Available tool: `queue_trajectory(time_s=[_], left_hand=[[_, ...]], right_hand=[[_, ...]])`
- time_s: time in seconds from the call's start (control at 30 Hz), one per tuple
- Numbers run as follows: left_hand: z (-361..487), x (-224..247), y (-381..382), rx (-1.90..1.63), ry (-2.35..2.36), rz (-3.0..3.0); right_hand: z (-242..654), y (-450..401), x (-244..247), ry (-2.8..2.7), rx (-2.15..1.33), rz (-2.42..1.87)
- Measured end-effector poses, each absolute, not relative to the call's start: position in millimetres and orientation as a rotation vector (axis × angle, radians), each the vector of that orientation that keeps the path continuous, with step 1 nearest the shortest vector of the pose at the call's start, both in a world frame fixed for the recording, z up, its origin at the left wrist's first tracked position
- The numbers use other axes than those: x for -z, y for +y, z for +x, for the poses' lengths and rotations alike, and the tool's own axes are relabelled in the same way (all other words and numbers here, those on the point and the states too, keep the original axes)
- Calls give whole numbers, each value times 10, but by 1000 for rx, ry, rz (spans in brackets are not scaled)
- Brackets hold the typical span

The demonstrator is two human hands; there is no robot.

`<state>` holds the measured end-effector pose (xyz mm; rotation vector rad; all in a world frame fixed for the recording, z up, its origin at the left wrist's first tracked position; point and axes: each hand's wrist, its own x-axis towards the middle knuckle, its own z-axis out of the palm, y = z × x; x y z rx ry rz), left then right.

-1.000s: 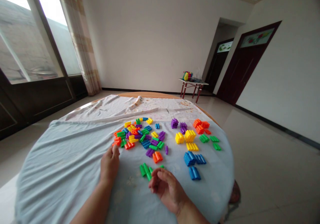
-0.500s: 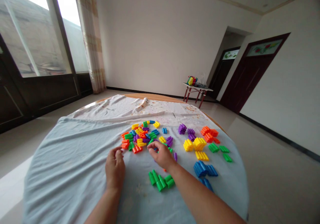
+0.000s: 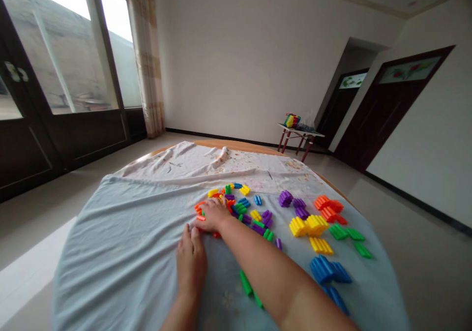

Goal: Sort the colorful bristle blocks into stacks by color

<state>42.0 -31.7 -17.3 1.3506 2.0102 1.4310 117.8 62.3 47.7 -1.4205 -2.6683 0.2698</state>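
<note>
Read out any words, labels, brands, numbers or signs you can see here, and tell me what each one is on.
There is no text I can read.
Blocks: no lettering shows at this size.
Bag on the far table: too small to tell whether anything is printed on it.
White cloth: dark and brownish marks, none readable as words.
Door glass: a flower picture, no readable words.

The right hand [image 3: 214, 215] covers part of a mixed-colour block pile [image 3: 241, 209], left hand [image 3: 191, 255] just beside.
</note>
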Motion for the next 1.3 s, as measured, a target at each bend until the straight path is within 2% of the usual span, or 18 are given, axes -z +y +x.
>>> queue_trajectory(time_s=[0.27, 0.63, 0.83, 1.3], left_hand=[[453, 120, -315, -1331, 2043, 1374], [449, 17, -344, -1316, 2039, 1444], [468, -17, -371, -1298, 2069, 1510], [470, -11, -347, -1176, 2145, 1563]], right_hand=[[2010, 121, -482, -2734, -200, -1238], [2807, -412, -550, -2515, -364, -1194], [2940, -386, -490, -2244, -248, -1315], [2714, -146, -433, -2224, -178, -1416]])
